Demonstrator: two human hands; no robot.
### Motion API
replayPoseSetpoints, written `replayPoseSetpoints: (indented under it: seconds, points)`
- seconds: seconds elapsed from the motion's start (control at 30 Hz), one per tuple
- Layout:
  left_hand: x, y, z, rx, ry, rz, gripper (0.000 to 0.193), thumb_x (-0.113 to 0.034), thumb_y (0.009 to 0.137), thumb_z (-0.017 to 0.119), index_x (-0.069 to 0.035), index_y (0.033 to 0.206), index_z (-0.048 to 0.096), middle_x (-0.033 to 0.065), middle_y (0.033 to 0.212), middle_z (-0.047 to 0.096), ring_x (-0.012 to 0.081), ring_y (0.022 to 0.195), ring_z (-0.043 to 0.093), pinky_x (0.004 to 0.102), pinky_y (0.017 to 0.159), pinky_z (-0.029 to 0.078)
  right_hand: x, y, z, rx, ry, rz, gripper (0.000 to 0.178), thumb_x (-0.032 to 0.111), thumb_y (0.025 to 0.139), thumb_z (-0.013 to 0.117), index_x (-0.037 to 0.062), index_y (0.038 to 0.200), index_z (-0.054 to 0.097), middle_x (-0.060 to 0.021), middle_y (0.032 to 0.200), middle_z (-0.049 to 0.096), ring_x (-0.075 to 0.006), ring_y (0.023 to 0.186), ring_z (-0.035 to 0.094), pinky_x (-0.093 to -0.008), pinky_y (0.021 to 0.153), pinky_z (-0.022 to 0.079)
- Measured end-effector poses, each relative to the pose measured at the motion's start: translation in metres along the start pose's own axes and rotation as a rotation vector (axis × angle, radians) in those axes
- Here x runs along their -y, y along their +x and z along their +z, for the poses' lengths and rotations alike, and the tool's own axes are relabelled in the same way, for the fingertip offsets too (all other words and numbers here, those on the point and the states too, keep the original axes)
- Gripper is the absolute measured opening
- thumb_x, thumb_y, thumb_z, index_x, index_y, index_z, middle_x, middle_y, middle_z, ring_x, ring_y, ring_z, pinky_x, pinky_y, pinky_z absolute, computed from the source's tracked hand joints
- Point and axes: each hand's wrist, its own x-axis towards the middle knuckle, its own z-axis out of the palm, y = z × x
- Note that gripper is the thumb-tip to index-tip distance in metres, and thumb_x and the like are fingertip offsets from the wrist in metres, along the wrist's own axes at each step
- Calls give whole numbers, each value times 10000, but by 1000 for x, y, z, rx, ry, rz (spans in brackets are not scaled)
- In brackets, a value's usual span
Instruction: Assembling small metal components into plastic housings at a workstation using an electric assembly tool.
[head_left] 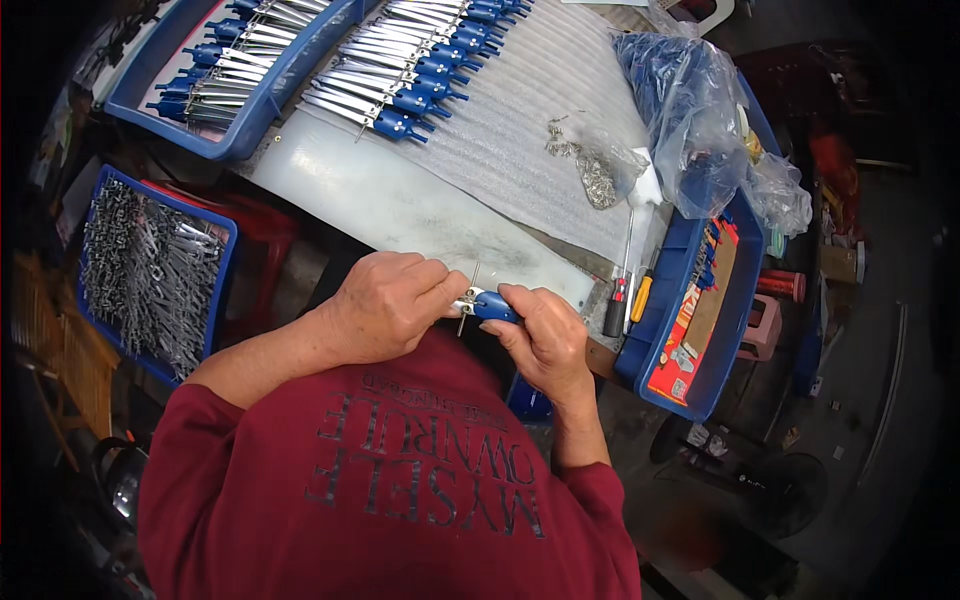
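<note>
Close in front of my body, both hands hold a small assembly with a blue plastic body [493, 306] and a metal end crossed by a thin metal pin [474, 273]. My left hand [392, 305] is closed around the metal end, so most of that part is hidden behind its fingers. The thumb and fingers of my right hand [548, 335] pinch the blue body. Many similar assemblies [415, 65], with blue bodies and flat silver arms, lie in rows on the far side of the table.
A blue tray [228, 146] at far left holds more assemblies; another tray [225, 290] is full of loose metal parts. Foam sheeting [545, 70] covers the table, carrying a bag of small metal pieces [600, 180]. Screwdrivers [641, 297] lie beside a blue bin [708, 395] at right.
</note>
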Motion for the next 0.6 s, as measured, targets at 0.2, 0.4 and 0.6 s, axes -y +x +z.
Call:
replayPoseSetpoints:
  seconds: [0.2,0.4,0.6]
  points:
    - [1,-2,1,12,4,19,274,-67,632,608,-12,885,519,69,635,433,226,541,474,320,464,371,-3,0,2,6,10,-18,332,113,638,685,3,909,529,-103,642,492,-251,556,487,-331,505,400]
    - [-1,2,3,-9,10,8,264,-66,633,605,-13,877,520,68,632,430,223,538,472,318,462,371,-3,-1,0,-1,17,7,340,113,634,688,3,915,529,-101,648,496,-243,554,486,-327,502,398]
    - [0,2,1,10,28,0,270,-66,628,605,-16,880,522,65,637,439,219,536,476,316,461,375,-4,-2,1,-15,55,41,361,113,627,693,1,930,533,-102,658,502,-240,553,486,-320,501,398]
